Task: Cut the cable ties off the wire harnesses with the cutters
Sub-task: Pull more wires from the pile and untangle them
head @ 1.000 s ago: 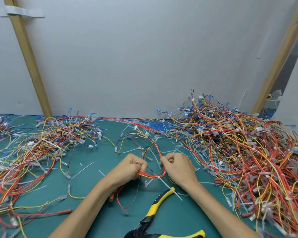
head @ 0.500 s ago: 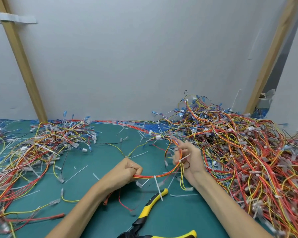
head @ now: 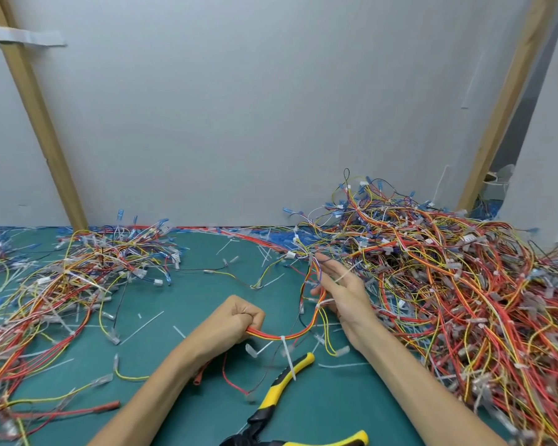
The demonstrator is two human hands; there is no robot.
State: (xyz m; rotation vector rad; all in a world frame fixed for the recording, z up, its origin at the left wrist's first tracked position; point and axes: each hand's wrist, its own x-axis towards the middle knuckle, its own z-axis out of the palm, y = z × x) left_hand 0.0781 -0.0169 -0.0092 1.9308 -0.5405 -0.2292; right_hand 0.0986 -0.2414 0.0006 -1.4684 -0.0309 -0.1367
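The left hand (head: 239, 320) clamps its grip on a red-orange wire harness (head: 303, 333) with a white plastic cable tie (head: 289, 358), the right hand (head: 343, 296) at two o'clock, grip apart, yellow-handled cutters (head: 279, 395) at six o'clock.

Grey wall (head: 271, 107), wooden posts (head: 36, 117), green tabletop (head: 200, 300)

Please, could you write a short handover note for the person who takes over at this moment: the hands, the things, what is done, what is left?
Left hand: grips one end of the red-orange harness in a fist.
Right hand: fingers straight, the far part of the harness lies against them; no tool in it.
Cutters: on the green mat, near the hands, not held.
Done: tie pieces lie scattered on the mat.
Left: a white cable tie sits uncut on the held harness; the large pile at the right probably waits too.
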